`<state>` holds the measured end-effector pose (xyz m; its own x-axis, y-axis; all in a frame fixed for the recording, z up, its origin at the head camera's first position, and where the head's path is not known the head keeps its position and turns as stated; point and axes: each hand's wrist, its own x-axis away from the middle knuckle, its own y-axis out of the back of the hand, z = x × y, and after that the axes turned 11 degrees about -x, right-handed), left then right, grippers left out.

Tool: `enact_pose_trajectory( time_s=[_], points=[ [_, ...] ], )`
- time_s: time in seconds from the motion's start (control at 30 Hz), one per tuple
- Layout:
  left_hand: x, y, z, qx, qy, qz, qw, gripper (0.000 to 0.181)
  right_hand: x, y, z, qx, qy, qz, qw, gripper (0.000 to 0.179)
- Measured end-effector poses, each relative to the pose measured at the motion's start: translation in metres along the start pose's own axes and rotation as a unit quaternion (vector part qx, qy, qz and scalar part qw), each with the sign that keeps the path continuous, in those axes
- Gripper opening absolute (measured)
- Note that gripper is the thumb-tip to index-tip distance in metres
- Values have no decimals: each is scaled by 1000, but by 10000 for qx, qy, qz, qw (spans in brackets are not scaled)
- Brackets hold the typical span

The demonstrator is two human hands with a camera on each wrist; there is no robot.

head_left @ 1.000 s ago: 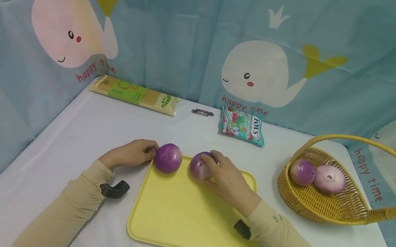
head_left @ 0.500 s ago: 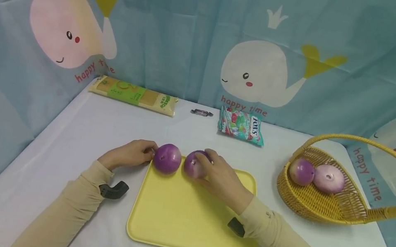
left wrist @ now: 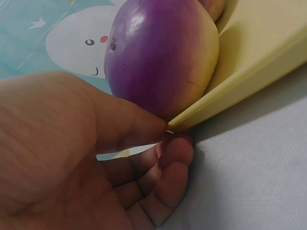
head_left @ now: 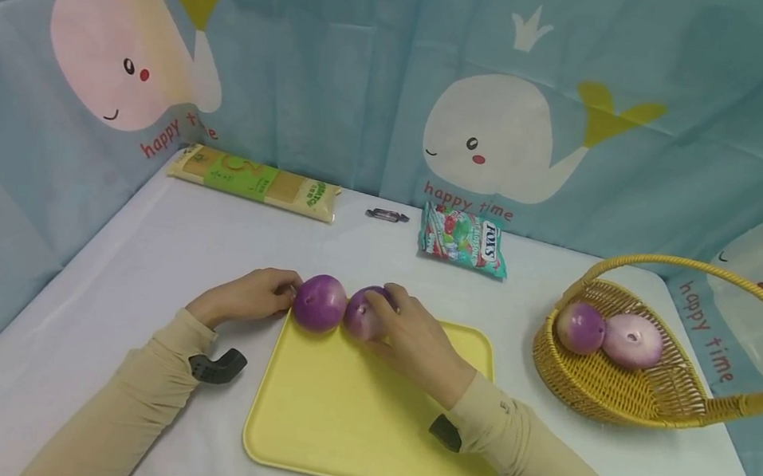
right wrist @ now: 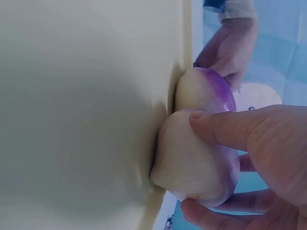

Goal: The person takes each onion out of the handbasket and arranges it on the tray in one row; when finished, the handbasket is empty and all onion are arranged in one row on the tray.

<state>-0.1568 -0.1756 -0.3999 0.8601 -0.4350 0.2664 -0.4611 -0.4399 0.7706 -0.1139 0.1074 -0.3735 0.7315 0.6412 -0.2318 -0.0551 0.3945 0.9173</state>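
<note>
My left hand [head_left: 246, 301] pinches the far-left corner of the yellow tray [head_left: 371, 430]; the left wrist view has the thumb at the rim and curled fingers [left wrist: 172, 184] below it. Just inside that corner sits a purple-and-white turnip [head_left: 319, 304], right by the thumb. My right hand [head_left: 414, 343] grips a second turnip [head_left: 362, 317], thumb on one side and fingers on the other. This one stands at the tray's far edge, side by side with the first. In the right wrist view its pale underside [right wrist: 187, 163] faces the camera, low against the tray.
A wicker basket [head_left: 591, 402] with a tall handle stands at the right, two more turnips [head_left: 632, 341] inside. Along the back lie a long yellow-green packet [head_left: 251, 182], a small dark wrapped candy [head_left: 388, 215] and a teal candy bag [head_left: 464, 239]. A whale-print curtain hangs behind.
My right hand has moved left along the tray's far edge with its turnip, closing the gap to the other one. The left hand has kept its place at the tray corner.
</note>
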Motion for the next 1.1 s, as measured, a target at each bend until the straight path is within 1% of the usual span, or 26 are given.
enact_pose_trajectory(
  time_s=[0.2, 0.47, 0.6, 0.9, 1.1],
  points=[
    [0, 0, 0, -51, -39, -18, 10000, 24, -1, 0, 0, -16, -61, 72, 10000, 65],
    [1, 0, 0, -68, -81, -5, 9999, 23, -1, -1, 0, -42, 72, -25, 10000, 65],
    [1, 1, 0, -76, -119, 5, 9999, 23, -1, -1, 0, -40, 73, -28, 10000, 66],
    [1, 2, 0, 47, -181, 38, 9998, 22, -2, -1, 1, -77, -65, 83, 9999, 69],
    [1, 2, 0, 67, -104, 82, 9999, 23, -1, -1, 1, -85, -151, 194, 9997, 74]
  ],
)
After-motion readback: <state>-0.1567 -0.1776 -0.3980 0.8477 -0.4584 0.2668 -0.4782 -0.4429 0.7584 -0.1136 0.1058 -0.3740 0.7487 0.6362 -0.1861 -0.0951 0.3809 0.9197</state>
